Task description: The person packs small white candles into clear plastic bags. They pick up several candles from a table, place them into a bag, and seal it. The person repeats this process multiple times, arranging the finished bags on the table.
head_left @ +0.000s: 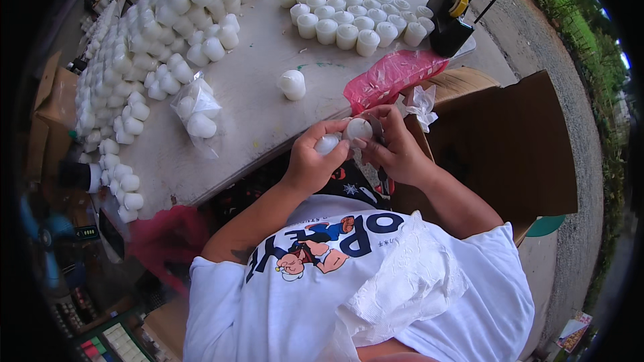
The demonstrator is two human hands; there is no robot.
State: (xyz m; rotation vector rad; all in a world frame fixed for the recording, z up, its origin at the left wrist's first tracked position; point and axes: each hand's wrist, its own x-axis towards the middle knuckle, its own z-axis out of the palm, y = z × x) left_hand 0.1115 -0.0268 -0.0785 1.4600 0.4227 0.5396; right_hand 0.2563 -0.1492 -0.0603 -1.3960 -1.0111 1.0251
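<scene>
In front of my chest, past the table's near edge, my two hands meet around two white votive candles. My left hand (312,164) is closed on one candle (327,144), its fingertips reaching the second candle (359,129). My right hand (397,151) grips that second candle from the other side, fingers bent. Something thin and dark shows by the right fingers; its kind cannot be made out. A small red and dark object (384,182) shows below the right hand. Beyond my hands, one or two candles (292,85) stand together on the table.
Rows of upright candles (346,35) fill the table's far side; a large heap (161,33) covers the left. A bag of candles (200,108) lies nearer. Pink plastic (389,77), a black tape dispenser (451,23) and a cardboard box (510,141) are at the right.
</scene>
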